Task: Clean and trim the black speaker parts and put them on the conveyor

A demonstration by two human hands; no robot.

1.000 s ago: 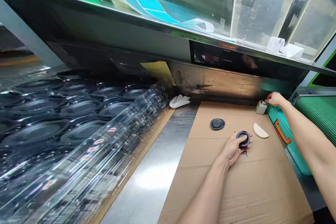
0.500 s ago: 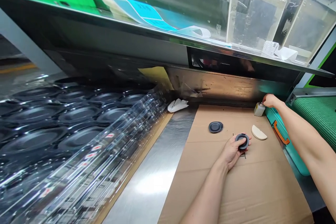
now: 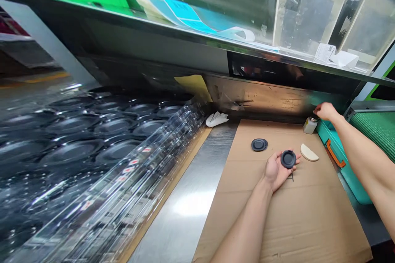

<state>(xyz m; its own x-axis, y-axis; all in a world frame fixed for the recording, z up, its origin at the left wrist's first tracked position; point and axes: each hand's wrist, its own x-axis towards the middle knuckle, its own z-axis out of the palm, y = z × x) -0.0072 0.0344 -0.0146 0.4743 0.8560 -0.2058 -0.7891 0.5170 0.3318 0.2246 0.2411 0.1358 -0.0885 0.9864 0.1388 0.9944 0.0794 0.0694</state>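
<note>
On the upturned palm and fingers of my left hand rests a round dark grey plastic lid-like part with a raised rim. A similar dark part lies on the cardboard to its left. Just right of my left fingertips is a cream half-round pad. My right hand is closed in a pinch, just above and right of a small squarish bottle with a dark and metallic top. Whatever the right fingertips hold, if anything, is too small to make out.
A brown cardboard sheet covers the metal bench. To the right are a teal case with an orange handle and a green mat. Clear trays with several dark round parts fill the left. Crumpled white tissue lies behind.
My left thumb has come off the round part, and the palm has opened flatter beneath it. My right hand has lifted slightly from the bottle top. The whole view has shifted a little.
</note>
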